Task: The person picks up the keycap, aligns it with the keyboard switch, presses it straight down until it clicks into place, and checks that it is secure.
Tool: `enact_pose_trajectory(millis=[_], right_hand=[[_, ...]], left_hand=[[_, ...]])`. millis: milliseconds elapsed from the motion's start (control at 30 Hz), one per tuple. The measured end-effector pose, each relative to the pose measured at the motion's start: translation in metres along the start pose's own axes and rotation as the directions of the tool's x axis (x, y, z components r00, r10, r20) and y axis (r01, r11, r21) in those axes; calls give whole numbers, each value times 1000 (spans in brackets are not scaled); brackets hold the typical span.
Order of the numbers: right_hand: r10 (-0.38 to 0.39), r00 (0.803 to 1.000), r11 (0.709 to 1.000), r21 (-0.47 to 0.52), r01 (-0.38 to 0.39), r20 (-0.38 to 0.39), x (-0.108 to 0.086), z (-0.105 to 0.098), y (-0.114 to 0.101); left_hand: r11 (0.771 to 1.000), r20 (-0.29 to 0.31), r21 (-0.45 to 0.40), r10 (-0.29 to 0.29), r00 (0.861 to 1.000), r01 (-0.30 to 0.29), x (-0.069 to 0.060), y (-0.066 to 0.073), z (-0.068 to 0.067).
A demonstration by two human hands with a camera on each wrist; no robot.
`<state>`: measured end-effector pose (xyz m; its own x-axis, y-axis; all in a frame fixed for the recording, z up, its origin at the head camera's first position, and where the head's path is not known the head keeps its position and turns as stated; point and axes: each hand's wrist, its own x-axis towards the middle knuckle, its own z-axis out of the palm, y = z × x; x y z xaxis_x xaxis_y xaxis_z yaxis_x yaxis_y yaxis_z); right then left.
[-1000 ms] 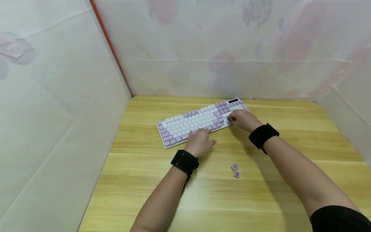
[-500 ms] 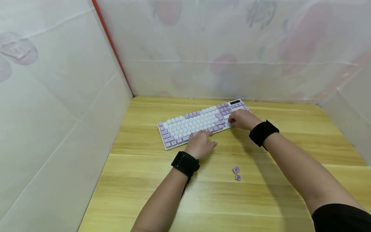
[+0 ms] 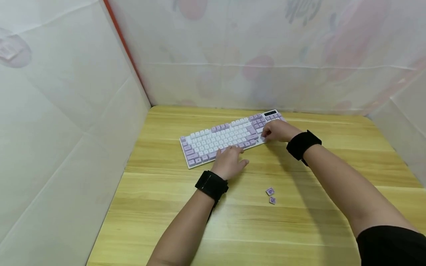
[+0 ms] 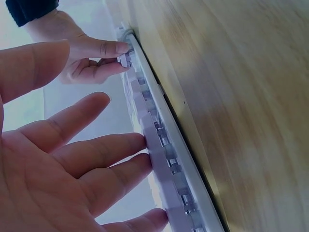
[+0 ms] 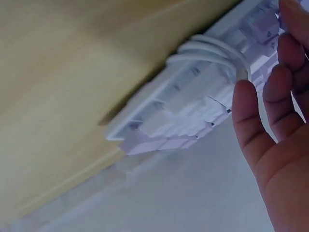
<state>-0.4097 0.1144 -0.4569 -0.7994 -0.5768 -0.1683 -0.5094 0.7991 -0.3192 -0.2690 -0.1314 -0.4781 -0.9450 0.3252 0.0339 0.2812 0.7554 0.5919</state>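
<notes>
A white and lilac keyboard (image 3: 219,140) lies at a slant on the wooden table. My left hand (image 3: 228,163) rests its fingertips along the keyboard's front edge; its fingers are spread and fairly straight in the left wrist view. At the keyboard's right part, my right hand (image 3: 280,131) pinches a small pale purple keycap (image 4: 124,60) between thumb and finger, low over the front edge. White cable loops (image 5: 207,53) lie over the keyboard beside the right hand's fingers in the right wrist view. The right hand hides part of the number keys in the head view.
Two loose purple keycaps (image 3: 271,195) lie on the wooden table (image 3: 239,229), nearer to me than the keyboard. A pale patterned sheet (image 3: 213,48) hangs behind the table, with more sheeting at both sides. A black band (image 3: 212,184) is round each wrist.
The head view shifts slightly. Both hands stay almost in place at the keyboard, with only small movement of the right fingers. The two loose keycaps stay where they were on the table.
</notes>
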Motion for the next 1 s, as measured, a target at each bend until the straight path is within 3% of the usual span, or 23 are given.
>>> enact_pose_trajectory(millis=[167,367,633,767,867,1000], right_hand=[[12,998,1000,7,-12,54,-5,-2,5],[-12,999,999,36,13,-37,-15,10,18],[18,994,998,57,-12,-107,-17,19,9],[98,984,988,133,-78,-149,-24,30,10],[169,969,964,232,-126,-178,-34,38,13],[191,959,941,317,-118,-211,-50,39,10]], left_hand=[[1000,12,-1,17,1000,-17,-4,5,3],[999,16,19,26,1000,-26,-6,8,1],[1000,14,7,19,1000,-19,-6,3,0],[1000,25,-13,17,1000,-17,-6,0,0],[1000,34,-22,22,999,-22,-6,-2,-1],[1000,46,-24,19,999,-18,-7,-4,-2]])
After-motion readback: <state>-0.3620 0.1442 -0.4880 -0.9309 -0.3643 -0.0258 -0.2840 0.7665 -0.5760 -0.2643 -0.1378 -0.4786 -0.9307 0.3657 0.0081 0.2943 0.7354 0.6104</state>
